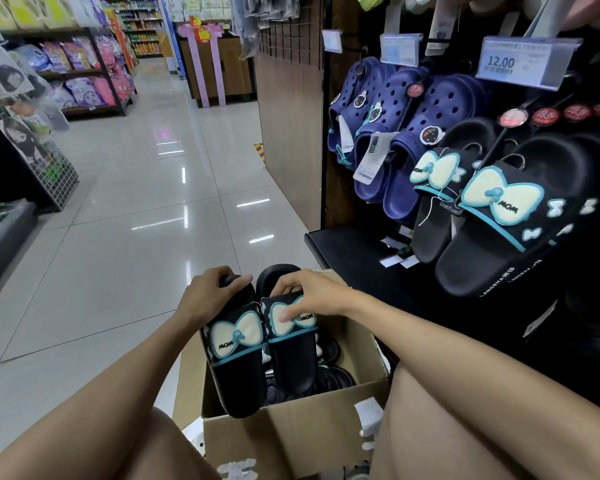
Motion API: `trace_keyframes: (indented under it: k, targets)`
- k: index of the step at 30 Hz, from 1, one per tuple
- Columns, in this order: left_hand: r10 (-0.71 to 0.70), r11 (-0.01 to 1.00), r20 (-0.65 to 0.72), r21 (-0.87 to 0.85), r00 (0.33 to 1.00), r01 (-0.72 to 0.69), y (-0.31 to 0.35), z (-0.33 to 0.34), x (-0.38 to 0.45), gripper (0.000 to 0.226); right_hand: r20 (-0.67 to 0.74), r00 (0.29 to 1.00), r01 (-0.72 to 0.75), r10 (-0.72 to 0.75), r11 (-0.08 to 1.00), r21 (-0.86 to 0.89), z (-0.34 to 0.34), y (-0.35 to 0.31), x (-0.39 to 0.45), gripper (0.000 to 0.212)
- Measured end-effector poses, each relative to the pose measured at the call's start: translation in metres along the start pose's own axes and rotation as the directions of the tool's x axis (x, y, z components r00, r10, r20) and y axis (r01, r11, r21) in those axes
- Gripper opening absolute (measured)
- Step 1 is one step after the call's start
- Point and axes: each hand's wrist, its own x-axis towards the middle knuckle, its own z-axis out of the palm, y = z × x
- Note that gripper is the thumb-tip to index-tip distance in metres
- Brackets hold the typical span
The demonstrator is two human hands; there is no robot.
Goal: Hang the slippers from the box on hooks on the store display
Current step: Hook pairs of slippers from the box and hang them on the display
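Here, the left hand [210, 292] is gripping the heel end of the left slipper [234, 355], fingers curled over its rim, while the right hand [303, 294] is pinching the bow strap of the right slipper [290, 344], thumb on the bow; both slippers are standing half out of the cardboard box [291, 434], side by side and touching. Likely risk: the pair seems to be coming up by separate holds, so one could be slipping back into the box, or snagging the black slippers [492, 216] already hanging on the crowded display.

matt cardboard box [291, 441], glossy tiled floor [136, 220].
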Motion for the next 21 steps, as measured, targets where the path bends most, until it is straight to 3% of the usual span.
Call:
trace_keyframes:
  k: [5, 9, 11, 16, 21]
  targets:
    - [0.086, 0.986, 0.042, 0.139, 0.995, -0.091, 0.005, 0.002, 0.0, 0.059, 0.018, 1.0, 0.016, -0.016, 1.0, -0.02, 0.002, -0.001, -0.002, 0.029]
    - [0.163, 0.969, 0.14, 0.161, 0.977, -0.185, 0.006, 0.005, -0.001, 0.044, 0.041, 0.999, 0.02, -0.018, 0.999, -0.044, 0.001, -0.003, -0.005, 0.025]
    - [0.219, 0.938, 0.214, 0.223, 0.952, -0.266, 0.008, 0.007, -0.001, 0.047, 0.045, 0.999, 0.021, -0.019, 0.999, -0.049, 0.0, -0.004, -0.007, 0.025]
    - [0.295, 0.888, 0.278, 0.273, 0.914, -0.37, 0.012, 0.009, -0.004, 0.087, 0.056, 0.998, 0.026, -0.021, 0.995, -0.095, 0.001, -0.005, -0.009, 0.028]
    - [0.313, 0.877, 0.207, 0.312, 0.927, -0.366, 0.018, 0.011, -0.004, 0.051, -0.008, 0.999, 0.03, -0.032, 0.99, -0.137, -0.005, -0.009, -0.015, 0.028]
